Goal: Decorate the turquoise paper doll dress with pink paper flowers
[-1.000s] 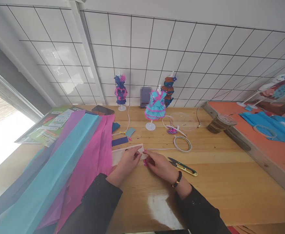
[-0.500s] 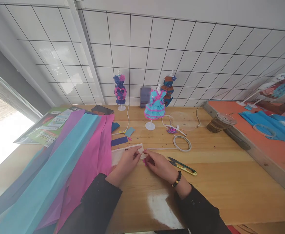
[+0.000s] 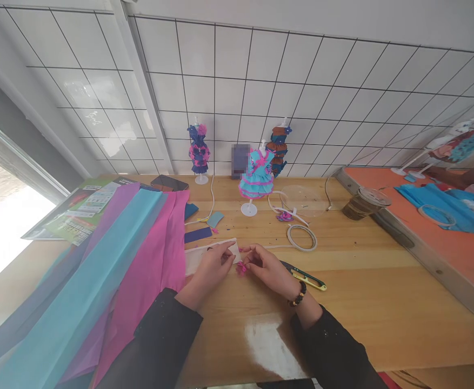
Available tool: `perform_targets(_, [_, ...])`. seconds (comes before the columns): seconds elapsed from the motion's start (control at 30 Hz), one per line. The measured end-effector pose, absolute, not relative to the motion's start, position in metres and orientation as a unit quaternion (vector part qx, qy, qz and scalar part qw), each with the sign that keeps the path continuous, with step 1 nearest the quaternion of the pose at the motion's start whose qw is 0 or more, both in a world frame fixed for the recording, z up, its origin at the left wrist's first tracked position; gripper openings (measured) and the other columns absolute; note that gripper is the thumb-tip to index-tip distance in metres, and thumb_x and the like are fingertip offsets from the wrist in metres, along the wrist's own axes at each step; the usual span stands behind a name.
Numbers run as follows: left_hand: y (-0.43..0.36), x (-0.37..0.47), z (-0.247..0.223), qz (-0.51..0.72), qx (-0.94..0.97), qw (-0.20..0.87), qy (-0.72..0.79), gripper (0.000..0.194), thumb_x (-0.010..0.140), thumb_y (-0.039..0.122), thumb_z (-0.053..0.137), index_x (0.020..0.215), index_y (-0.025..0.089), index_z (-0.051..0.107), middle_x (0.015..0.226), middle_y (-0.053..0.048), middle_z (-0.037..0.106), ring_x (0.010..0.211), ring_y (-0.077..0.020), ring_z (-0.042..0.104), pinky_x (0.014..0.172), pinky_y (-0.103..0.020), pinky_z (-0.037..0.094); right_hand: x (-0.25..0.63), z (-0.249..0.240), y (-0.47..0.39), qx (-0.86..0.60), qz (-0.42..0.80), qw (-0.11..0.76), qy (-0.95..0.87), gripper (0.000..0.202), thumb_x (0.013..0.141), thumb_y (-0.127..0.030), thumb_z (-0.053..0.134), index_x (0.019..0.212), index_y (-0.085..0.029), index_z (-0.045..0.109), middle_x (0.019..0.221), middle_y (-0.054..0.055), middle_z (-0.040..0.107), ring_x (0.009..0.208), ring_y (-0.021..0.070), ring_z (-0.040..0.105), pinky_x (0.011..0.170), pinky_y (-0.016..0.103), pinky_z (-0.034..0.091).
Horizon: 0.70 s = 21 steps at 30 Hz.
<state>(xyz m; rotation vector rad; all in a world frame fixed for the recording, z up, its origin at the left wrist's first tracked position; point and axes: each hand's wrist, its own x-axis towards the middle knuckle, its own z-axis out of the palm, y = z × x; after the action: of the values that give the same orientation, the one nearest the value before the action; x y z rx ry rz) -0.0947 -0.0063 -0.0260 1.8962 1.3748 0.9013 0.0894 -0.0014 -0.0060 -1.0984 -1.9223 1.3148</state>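
My left hand (image 3: 217, 263) rests on a white strip (image 3: 194, 260) lying on the wooden table, its thumb and index finger bent close together near the strip's right end. Whether anything is pinched there is too small to tell. Just to the right, my right hand (image 3: 268, 270) has its fingers curled, with thumb and index finger at a small pink piece (image 3: 242, 268). A thin white tape runs from behind this hand to a tape roll (image 3: 302, 237). Partly behind my right wrist lie yellow and black thread snips (image 3: 307, 276).
Pink fabric (image 3: 147, 270) and turquoise fabric (image 3: 86, 281) cover the left side. Small dressed stands, one with a turquoise dress (image 3: 256, 175), stand along the tiled wall. A brown cup (image 3: 364, 204) is at the right, beside an orange surface (image 3: 435, 243).
My right hand has shifted slightly right and now covers part of the snips. More of the pink piece shows at its fingertips. My left hand is nearly unmoved.
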Motion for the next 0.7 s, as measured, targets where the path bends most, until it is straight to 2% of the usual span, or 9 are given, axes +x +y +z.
perform_targets(0.3, [-0.014,-0.091,-0.018,0.342,0.753,0.303,0.473,0.044,0.079,0.022,0.047,0.123,0.020,0.042,0.076,0.000,0.060,0.072,-0.0123,0.052,0.071,-0.027,0.040,0.090,-0.011,0.004,-0.404,0.576,0.327,-0.631,0.030,0.076,-0.029,0.058,0.101,-0.019,0.045,0.075,0.000,0.058,0.070,0.0126,0.055,0.069,0.029,0.043])
perform_targets(0.53, [-0.017,-0.092,-0.021,0.326,0.774,0.327,0.433,0.061,0.069,0.006,0.045,0.127,0.022,0.037,0.089,-0.002,0.060,0.085,-0.0141,0.052,0.079,-0.029,0.040,0.090,-0.014,0.004,-0.417,0.579,0.331,-0.618,0.033,0.074,-0.031,0.060,0.100,-0.019,0.044,0.077,0.001,0.062,0.074,0.0152,0.059,0.071,0.031,0.043])
perform_targets(0.7, [-0.018,-0.091,-0.013,0.282,0.801,0.322,0.419,0.073,0.065,0.002,0.043,0.132,0.027,0.029,0.091,0.000,0.060,0.090,-0.0158,0.048,0.081,-0.029,0.038,0.091,-0.013,0.005,-0.421,0.581,0.327,-0.615,0.033,0.074,-0.031,0.059,0.100,-0.018,0.043,0.072,0.000,0.062,0.068,0.0145,0.058,0.067,0.031,0.042])
